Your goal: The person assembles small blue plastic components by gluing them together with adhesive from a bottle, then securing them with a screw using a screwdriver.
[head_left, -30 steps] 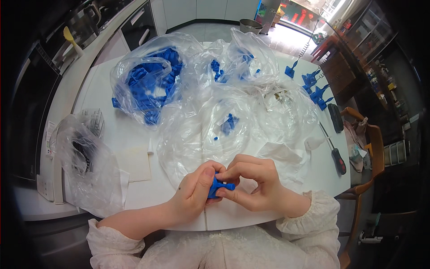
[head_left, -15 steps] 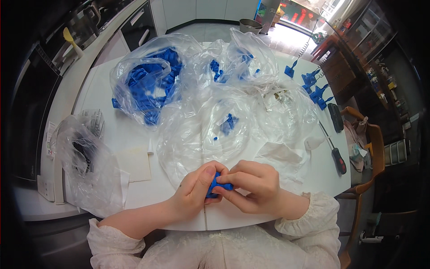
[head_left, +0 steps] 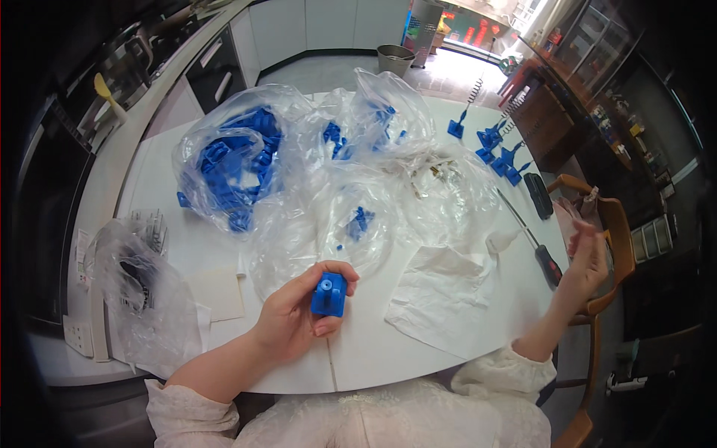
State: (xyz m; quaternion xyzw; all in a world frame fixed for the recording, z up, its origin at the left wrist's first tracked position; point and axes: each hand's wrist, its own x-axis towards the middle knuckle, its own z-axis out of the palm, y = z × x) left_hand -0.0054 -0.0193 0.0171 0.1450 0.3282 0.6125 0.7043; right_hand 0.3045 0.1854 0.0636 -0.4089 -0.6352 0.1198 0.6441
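Note:
My left hand (head_left: 290, 317) is closed around a blue plastic block-shaped part (head_left: 328, 296), above the near middle of the white table (head_left: 358, 358). A round socket shows on the part's upturned face. Out past the table's right edge, my right hand (head_left: 586, 261) is raised and smeared by motion. Its fingers look bent, and nothing can be made out between them. Nearest to that hand on the table lies a screwdriver (head_left: 549, 266) with a black and red handle. A black oblong object (head_left: 537, 196) rests farther back.
Clear plastic bags of blue parts (head_left: 239, 164) cover the table's far half. Several blue pieces with coiled springs (head_left: 489, 138) stand at the far right. A crumpled white sheet (head_left: 441, 291) lies right of centre. Another plastic bag (head_left: 142, 299) sits at left; a wooden chair (head_left: 620, 246) stands at right.
My right hand has let go of the blue part and swung right, past the table edge. The part, still in my left hand, is now turned socket side up. The whole view has shifted slightly.

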